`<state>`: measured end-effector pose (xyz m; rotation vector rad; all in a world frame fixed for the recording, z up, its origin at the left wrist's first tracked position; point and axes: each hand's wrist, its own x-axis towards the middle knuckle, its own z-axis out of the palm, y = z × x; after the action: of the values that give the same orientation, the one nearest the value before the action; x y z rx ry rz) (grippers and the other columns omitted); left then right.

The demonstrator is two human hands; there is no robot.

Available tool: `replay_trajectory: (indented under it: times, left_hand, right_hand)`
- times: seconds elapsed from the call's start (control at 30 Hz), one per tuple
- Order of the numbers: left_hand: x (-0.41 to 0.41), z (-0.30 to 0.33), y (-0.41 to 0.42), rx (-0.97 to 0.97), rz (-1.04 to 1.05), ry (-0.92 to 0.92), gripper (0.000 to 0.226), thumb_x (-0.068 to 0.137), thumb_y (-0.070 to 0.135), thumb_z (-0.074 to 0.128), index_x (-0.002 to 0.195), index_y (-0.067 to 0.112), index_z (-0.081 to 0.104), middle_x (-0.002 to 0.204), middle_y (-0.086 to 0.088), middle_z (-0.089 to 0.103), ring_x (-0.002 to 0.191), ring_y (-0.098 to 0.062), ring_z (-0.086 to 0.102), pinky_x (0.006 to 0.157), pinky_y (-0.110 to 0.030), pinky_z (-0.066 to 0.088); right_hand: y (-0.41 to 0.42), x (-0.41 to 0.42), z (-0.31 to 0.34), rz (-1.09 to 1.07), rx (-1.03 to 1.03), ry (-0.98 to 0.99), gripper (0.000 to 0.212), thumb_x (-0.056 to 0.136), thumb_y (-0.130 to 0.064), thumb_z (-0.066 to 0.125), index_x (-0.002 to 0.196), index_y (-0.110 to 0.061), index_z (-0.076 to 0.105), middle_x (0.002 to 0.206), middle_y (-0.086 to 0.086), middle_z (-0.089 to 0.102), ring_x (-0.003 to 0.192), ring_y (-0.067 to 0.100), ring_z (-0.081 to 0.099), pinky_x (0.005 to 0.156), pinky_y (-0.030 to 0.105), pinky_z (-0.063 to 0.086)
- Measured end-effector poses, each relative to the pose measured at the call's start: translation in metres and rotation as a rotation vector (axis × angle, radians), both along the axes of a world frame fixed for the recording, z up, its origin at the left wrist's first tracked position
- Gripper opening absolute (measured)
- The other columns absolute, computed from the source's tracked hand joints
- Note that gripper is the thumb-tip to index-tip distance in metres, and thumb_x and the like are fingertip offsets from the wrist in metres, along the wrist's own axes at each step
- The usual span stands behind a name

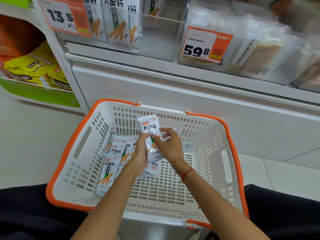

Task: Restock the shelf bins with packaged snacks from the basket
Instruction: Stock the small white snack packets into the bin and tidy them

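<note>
White and silver, a snack packet (150, 135) is held upright above the middle of the basket (230, 135), gripped by the left hand (140, 153) low down and pinched by the right hand (168, 144) at mid-length. Its long axis points toward the shelf bin (155, 40), which lies up and ahead, so a forward lift is judged next.

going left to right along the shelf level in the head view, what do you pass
yellow snack bags → 13.5 price tag → white snack packs in the clear bin → 59.8 price tag → clear-wrapped packs
</note>
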<state>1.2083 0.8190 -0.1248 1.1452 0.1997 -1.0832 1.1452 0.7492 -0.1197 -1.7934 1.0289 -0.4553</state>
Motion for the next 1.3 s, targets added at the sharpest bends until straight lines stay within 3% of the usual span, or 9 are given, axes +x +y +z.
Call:
replay_trajectory:
  times: [0.17,0.27,0.37,0.47,0.57,0.7,0.83,1.03,1.3]
  left_hand:
    - [0.007,0.029,-0.003,0.028,-0.025,-0.132,0.027,0.095,0.028,0.042,0.098,0.013,0.065,0.076,-0.008,0.068,0.070,-0.024,0.063,0.064,-0.032,0.052]
    - [0.016,0.057,-0.003,0.026,-0.038,-0.261,0.031,0.094,0.029,0.040,0.100,0.013,0.067,0.078,-0.009,0.070,0.074,-0.024,0.064,0.072,-0.035,0.051]
    - [0.024,0.094,-0.004,-0.046,-0.032,-0.357,0.030,0.095,0.023,0.037,0.089,0.016,0.065,0.060,-0.003,0.068,0.058,-0.017,0.063,0.062,-0.030,0.049]
    - [0.030,0.131,-0.004,-0.055,-0.020,-0.443,0.028,0.092,0.023,0.040,0.096,0.008,0.063,0.077,-0.014,0.067,0.065,-0.023,0.060,0.053,-0.026,0.050]
    - [0.043,0.163,-0.003,-0.043,-0.055,-0.555,0.047,0.072,0.033,0.045,0.102,0.003,0.064,0.090,-0.021,0.067,0.075,-0.028,0.060,0.062,-0.030,0.049]
    - [0.075,0.216,0.004,-0.046,-0.281,-0.731,0.021,0.093,0.014,0.040,0.090,0.018,0.060,0.082,-0.004,0.066,0.069,-0.012,0.060,0.060,-0.023,0.048]
    - [0.123,0.272,0.013,-0.057,-0.442,-1.064,0.044,0.087,0.018,0.062,0.122,0.035,0.042,0.117,0.005,0.056,0.101,-0.004,0.056,0.078,-0.015,0.045]
    - [0.176,0.324,-0.004,-0.059,-0.363,-1.459,0.073,0.067,0.017,0.085,0.123,0.044,0.047,0.120,0.011,0.058,0.116,-0.008,0.052,0.092,-0.025,0.046]
    - [0.221,0.328,-0.052,0.013,-0.287,-1.744,0.066,0.058,0.046,0.078,0.117,0.047,0.048,0.113,0.022,0.057,0.109,-0.007,0.053,0.094,-0.039,0.046]
  right_hand:
    - [-0.006,0.012,0.034,0.047,0.270,0.001,0.050,0.091,-0.028,0.060,0.134,-0.013,0.039,0.121,0.009,0.051,0.100,0.024,0.060,0.085,0.035,0.053]
    - [-0.008,0.023,0.071,0.229,0.303,0.004,0.026,0.097,-0.014,0.042,0.121,-0.007,0.051,0.092,0.004,0.061,0.071,0.010,0.061,0.056,0.011,0.047]
    - [-0.007,0.033,0.113,0.348,0.172,-0.008,0.024,0.095,0.001,0.035,0.101,-0.013,0.054,0.074,0.000,0.057,0.056,0.005,0.056,0.048,0.010,0.043]
    - [-0.006,0.039,0.147,0.398,0.018,-0.036,0.018,0.086,-0.003,0.042,0.087,-0.010,0.058,0.083,0.014,0.063,0.068,0.018,0.061,0.063,0.026,0.052]
    - [-0.007,0.032,0.185,0.484,-0.091,-0.112,0.022,0.087,0.001,0.044,0.105,-0.006,0.056,0.085,0.001,0.060,0.071,0.006,0.058,0.063,0.015,0.048]
    - [-0.012,0.035,0.225,0.467,-0.141,-0.239,0.026,0.095,-0.005,0.049,0.117,-0.018,0.046,0.107,-0.005,0.059,0.093,0.006,0.058,0.081,0.020,0.049]
    - [-0.016,0.058,0.255,0.380,-0.262,-0.371,0.038,0.095,-0.008,0.054,0.128,-0.015,0.037,0.114,-0.004,0.056,0.091,-0.010,0.058,0.082,0.014,0.049]
    - [-0.037,0.105,0.270,0.206,-0.726,-0.430,0.040,0.092,-0.016,0.055,0.128,-0.017,0.038,0.120,-0.003,0.047,0.109,0.013,0.051,0.088,0.028,0.047]
    - [-0.073,0.149,0.272,0.098,-0.794,-0.390,0.045,0.086,0.001,0.048,0.128,-0.014,0.038,0.116,0.001,0.045,0.106,0.019,0.048,0.087,0.032,0.044]
